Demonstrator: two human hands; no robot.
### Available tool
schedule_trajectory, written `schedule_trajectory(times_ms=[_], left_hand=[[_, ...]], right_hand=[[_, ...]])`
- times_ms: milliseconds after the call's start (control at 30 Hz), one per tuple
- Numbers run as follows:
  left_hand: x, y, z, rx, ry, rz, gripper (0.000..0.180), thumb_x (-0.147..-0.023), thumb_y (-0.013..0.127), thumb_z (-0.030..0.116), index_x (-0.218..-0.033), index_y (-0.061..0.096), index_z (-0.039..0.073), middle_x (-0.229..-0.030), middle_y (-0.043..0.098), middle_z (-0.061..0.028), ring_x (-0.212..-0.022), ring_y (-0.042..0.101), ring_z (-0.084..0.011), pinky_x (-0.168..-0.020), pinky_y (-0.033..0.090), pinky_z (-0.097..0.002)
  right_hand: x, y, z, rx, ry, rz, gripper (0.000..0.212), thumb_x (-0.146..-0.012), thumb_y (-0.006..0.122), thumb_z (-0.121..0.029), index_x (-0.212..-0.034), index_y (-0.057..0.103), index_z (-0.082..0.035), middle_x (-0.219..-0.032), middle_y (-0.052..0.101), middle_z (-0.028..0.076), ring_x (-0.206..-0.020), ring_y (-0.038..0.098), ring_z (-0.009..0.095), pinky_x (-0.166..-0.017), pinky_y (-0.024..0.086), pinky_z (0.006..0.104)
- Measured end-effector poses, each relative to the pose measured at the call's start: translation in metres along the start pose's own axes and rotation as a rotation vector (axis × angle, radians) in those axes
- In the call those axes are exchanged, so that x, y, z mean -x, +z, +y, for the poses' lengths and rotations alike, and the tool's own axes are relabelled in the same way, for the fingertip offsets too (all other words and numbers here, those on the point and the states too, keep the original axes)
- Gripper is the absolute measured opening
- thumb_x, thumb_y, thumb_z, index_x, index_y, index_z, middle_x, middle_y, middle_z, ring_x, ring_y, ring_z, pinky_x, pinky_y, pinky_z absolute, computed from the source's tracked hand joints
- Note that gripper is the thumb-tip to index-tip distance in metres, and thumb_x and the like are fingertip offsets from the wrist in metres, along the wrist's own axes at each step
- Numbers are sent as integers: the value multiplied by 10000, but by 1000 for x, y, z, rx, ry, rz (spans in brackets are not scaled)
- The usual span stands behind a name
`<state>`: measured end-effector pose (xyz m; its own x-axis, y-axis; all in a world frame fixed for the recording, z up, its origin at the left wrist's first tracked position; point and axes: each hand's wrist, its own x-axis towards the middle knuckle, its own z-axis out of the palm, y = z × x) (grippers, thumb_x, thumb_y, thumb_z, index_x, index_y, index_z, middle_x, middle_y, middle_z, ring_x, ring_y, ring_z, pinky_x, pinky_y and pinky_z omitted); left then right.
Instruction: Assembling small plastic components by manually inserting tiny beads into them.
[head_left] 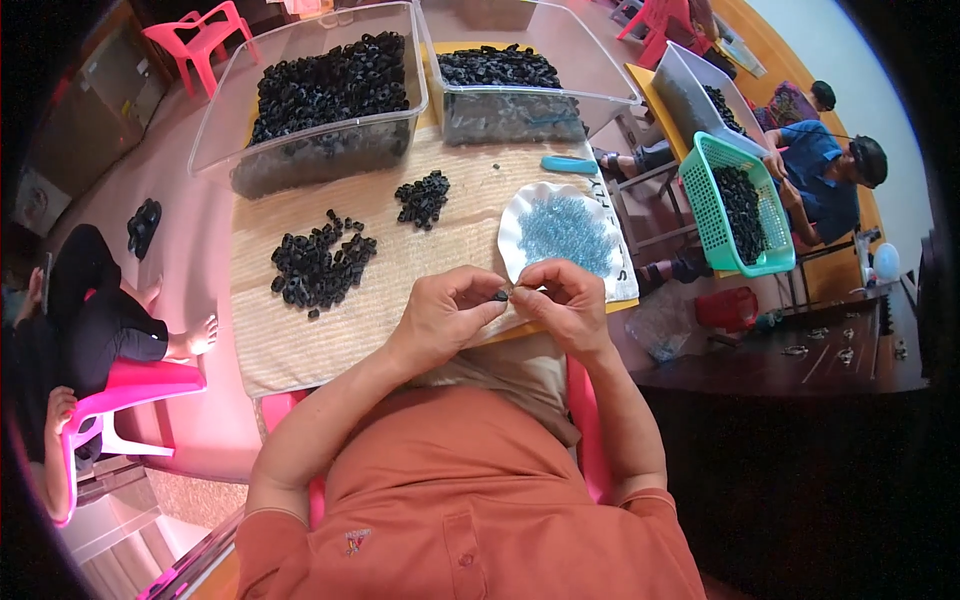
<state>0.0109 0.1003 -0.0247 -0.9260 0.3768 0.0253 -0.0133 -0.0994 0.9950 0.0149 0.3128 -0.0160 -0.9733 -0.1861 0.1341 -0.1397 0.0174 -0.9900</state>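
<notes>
Close to the table's near edge, my left hand (445, 315) pinches a small black piece (501, 296) between thumb and fingertips. My right hand (568, 308) is closed in a pinch right beside it; what its fingertips hold is too small to make out. Just beyond my right hand lies a white wavy-edged plate (509, 232), with many tiny clear-blue pieces (565, 236) heaped on it. Left of my hands, a larger pile of small black ring-like parts (318, 265) is spread on the striped cloth (370, 335). A smaller black pile (423, 201) sits farther back.
Two clear plastic bins (205, 150) (610, 93) of black parts line the table's far side. A blue-handled tool (568, 164) lies before the right bin. At right, a green basket (697, 190) and another clear bin (665, 82) stand near a seated person (825, 165). Another person (95, 300) sits at left.
</notes>
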Motion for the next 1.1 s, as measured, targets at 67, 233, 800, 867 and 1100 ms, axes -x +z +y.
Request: schedule_trajectory(times_ms=[67, 233, 800, 867, 1100], left_hand=[[1, -2, 0, -28, 4, 7, 228, -893, 727, 46, -1111, 700, -17, -997, 741, -67, -914, 687, -107, -823, 558, -268], [2, -6, -10, -62, 54, 14, 233, -892, 727, 50, -1114, 700, -17, -990, 744, -74, -903, 691, -105, -819, 558, -263], [12, -3, -1, 784, -309, 167, 165, -928, 739, 85, -1061, 656, 35, -978, 706, -56, -860, 694, -157, -830, 608, -301], [13, -2, -3, 814, -296, 200, 162, -926, 741, 83, -1060, 660, 42, -984, 710, -55, -863, 697, -156, -826, 609, -300], [16, -3, -2, 840, -314, 180, 146, -926, 737, 71, -1058, 674, 66, -1002, 725, -59, -890, 709, -158, -829, 611, -305]], right_hand=[[0, 1, -3, 2, 20, -33, 113, -903, 740, -38, -992, 677, -7, -896, 660, -14, -764, 568, 23, -650, 457, 186], [0, 3, -4, 47, 36, -27, 118, -900, 745, -41, -988, 675, -6, -889, 664, -10, -762, 573, 27, -651, 459, 185], [10, 32, 0, 65, -162, 76, 146, -888, 710, 81, -991, 633, 12, -1009, 670, 89, -915, 627, 119, -812, 512, 252], [11, 35, 1, 54, -157, 71, 149, -884, 716, 83, -979, 629, 8, -1007, 664, 83, -909, 625, 113, -804, 511, 243], [10, 43, 2, 5, -194, 77, 112, -894, 723, 34, -961, 636, 13, -952, 668, 54, -858, 634, 90, -762, 525, 225]])
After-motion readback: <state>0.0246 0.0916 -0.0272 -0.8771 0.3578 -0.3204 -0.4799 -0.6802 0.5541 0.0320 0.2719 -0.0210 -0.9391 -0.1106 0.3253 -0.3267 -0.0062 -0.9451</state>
